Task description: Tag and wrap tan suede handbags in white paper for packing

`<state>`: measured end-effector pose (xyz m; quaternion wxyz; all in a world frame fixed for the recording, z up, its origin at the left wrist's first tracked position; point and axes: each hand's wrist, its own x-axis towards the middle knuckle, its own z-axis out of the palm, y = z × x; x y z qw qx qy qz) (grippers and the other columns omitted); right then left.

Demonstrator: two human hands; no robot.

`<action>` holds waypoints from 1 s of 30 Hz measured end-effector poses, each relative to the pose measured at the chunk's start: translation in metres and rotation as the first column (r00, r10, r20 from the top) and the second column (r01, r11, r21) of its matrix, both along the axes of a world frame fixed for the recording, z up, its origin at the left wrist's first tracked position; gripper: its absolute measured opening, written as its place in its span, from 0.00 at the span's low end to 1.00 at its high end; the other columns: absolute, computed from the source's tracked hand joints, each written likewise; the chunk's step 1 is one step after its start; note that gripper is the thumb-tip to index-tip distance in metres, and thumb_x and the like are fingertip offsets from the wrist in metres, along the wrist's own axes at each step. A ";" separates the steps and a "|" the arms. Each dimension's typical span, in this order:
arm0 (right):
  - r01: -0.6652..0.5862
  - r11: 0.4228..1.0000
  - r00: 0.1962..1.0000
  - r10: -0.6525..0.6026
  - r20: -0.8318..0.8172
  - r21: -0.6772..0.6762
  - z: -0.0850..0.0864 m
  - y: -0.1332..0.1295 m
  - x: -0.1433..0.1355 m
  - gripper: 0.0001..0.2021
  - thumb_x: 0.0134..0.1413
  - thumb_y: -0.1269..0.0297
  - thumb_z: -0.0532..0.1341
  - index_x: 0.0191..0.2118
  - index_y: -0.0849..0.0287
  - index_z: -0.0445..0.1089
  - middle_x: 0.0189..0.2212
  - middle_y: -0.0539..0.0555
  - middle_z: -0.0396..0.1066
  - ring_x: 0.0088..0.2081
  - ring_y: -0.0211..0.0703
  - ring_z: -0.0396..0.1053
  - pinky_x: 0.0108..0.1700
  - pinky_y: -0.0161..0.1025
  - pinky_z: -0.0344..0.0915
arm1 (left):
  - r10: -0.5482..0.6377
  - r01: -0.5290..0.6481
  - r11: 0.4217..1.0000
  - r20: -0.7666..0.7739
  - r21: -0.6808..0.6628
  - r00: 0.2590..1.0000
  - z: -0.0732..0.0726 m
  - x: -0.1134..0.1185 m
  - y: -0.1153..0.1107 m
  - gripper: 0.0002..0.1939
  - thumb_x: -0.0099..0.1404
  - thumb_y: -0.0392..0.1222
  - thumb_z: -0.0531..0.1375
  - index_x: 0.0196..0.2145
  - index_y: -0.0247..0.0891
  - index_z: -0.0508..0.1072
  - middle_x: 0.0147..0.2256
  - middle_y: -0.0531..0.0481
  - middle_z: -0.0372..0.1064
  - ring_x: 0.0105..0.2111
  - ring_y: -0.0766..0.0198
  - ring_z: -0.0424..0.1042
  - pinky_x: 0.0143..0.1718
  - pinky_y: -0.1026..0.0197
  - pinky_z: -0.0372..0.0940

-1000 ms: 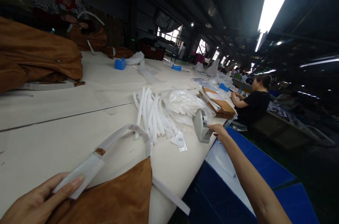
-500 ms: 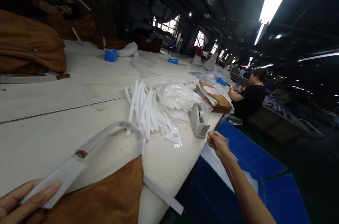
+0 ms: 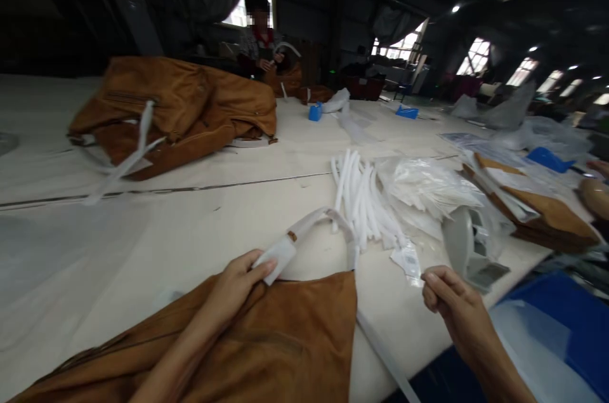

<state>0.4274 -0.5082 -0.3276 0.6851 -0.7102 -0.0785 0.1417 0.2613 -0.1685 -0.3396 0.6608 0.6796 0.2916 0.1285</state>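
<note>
On the table, the brown bag is steadied at its strap, whose white wrap is gripped by the left hand. The right hand is pinched narrow, right of the bag; whether tape is held cannot be told. The wrap is best kept flat and untwisted. Snagging should be avoided on white tubes bunched just beyond the bag; a tape dispenser is placed to its right.
</note>
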 end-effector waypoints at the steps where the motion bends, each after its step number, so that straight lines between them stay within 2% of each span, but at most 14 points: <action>1: -0.107 0.994 0.994 0.106 0.016 0.030 0.007 0.024 -0.007 0.16 0.50 0.50 0.67 0.29 0.59 0.69 0.17 0.46 0.61 0.23 0.35 0.56 0.28 0.35 0.53 | -0.005 0.005 1.000 0.002 -0.012 1.000 0.000 0.000 -0.002 0.21 0.50 0.58 0.66 0.26 0.36 0.72 0.22 0.52 0.66 0.22 0.62 0.63 0.22 0.65 0.56; 3: -0.310 0.945 0.951 0.306 0.052 0.102 0.018 0.073 -0.024 0.14 0.55 0.53 0.65 0.29 0.58 0.68 0.18 0.46 0.62 0.24 0.35 0.58 0.31 0.35 0.55 | -0.028 0.029 0.999 0.015 -0.030 0.999 -0.001 0.000 -0.006 0.20 0.52 0.58 0.65 0.27 0.36 0.71 0.23 0.52 0.65 0.23 0.63 0.62 0.23 0.65 0.56; 6: -0.531 0.828 0.847 0.521 0.100 0.181 0.022 0.140 -0.051 0.13 0.56 0.54 0.64 0.30 0.58 0.68 0.19 0.46 0.64 0.24 0.35 0.59 0.31 0.35 0.56 | -0.045 0.045 0.999 0.049 -0.018 0.998 -0.002 -0.003 -0.007 0.20 0.54 0.58 0.63 0.27 0.36 0.70 0.24 0.52 0.64 0.25 0.63 0.61 0.26 0.65 0.56; 8: -0.594 0.782 0.804 0.588 0.093 0.188 0.016 0.173 -0.063 0.14 0.55 0.53 0.65 0.29 0.58 0.67 0.19 0.45 0.64 0.24 0.34 0.58 0.30 0.34 0.55 | -0.061 0.062 0.998 0.079 -0.004 0.995 -0.003 -0.004 -0.006 0.19 0.55 0.57 0.62 0.28 0.36 0.70 0.25 0.53 0.64 0.26 0.63 0.61 0.27 0.65 0.56; 11: -0.579 0.798 0.812 0.584 0.024 0.169 0.001 0.203 -0.072 0.17 0.51 0.50 0.66 0.26 0.58 0.65 0.16 0.45 0.62 0.21 0.34 0.56 0.27 0.34 0.52 | -0.098 0.098 0.995 0.123 0.009 0.988 -0.007 -0.005 -0.003 0.18 0.57 0.56 0.61 0.29 0.36 0.71 0.25 0.53 0.64 0.28 0.62 0.61 0.30 0.64 0.57; 15: -0.504 0.858 0.861 0.508 -0.010 0.101 -0.012 0.212 -0.074 0.21 0.47 0.46 0.67 0.22 0.57 0.62 0.14 0.44 0.60 0.19 0.34 0.54 0.25 0.34 0.50 | -0.124 0.119 0.992 0.161 0.037 0.979 -0.009 -0.006 -0.001 0.17 0.58 0.54 0.61 0.30 0.35 0.72 0.27 0.52 0.66 0.30 0.60 0.63 0.33 0.63 0.59; 18: -0.493 0.867 0.868 0.496 -0.020 0.073 -0.013 0.211 -0.075 0.22 0.46 0.45 0.67 0.21 0.57 0.61 0.13 0.44 0.60 0.19 0.33 0.53 0.24 0.34 0.50 | -0.117 0.110 0.993 0.160 0.047 0.980 -0.008 -0.007 -0.002 0.16 0.57 0.53 0.61 0.29 0.35 0.72 0.27 0.51 0.65 0.30 0.60 0.63 0.33 0.63 0.58; 24: -0.521 0.849 0.852 0.524 -0.016 0.084 -0.014 0.213 -0.075 0.22 0.48 0.44 0.66 0.22 0.57 0.61 0.13 0.44 0.60 0.19 0.33 0.52 0.24 0.34 0.48 | -0.127 0.137 0.990 0.214 -0.033 0.969 -0.006 -0.010 -0.003 0.15 0.59 0.53 0.61 0.28 0.36 0.69 0.25 0.53 0.63 0.28 0.62 0.60 0.32 0.64 0.57; 27: -0.542 0.834 0.839 0.545 0.006 0.107 -0.017 0.212 -0.075 0.22 0.49 0.44 0.65 0.23 0.57 0.61 0.14 0.44 0.59 0.19 0.33 0.52 0.24 0.34 0.48 | -0.089 0.090 0.996 0.208 0.006 0.974 -0.005 -0.010 -0.004 0.18 0.60 0.55 0.61 0.26 0.37 0.68 0.24 0.54 0.60 0.27 0.64 0.59 0.30 0.65 0.55; 30: -0.578 0.800 0.809 0.587 -0.012 0.159 -0.021 0.208 -0.073 0.19 0.52 0.48 0.65 0.26 0.59 0.66 0.17 0.45 0.62 0.21 0.34 0.55 0.27 0.34 0.52 | -0.062 0.059 0.998 0.202 0.023 0.977 -0.005 -0.009 -0.006 0.19 0.60 0.57 0.62 0.26 0.36 0.69 0.24 0.53 0.63 0.27 0.63 0.61 0.31 0.65 0.56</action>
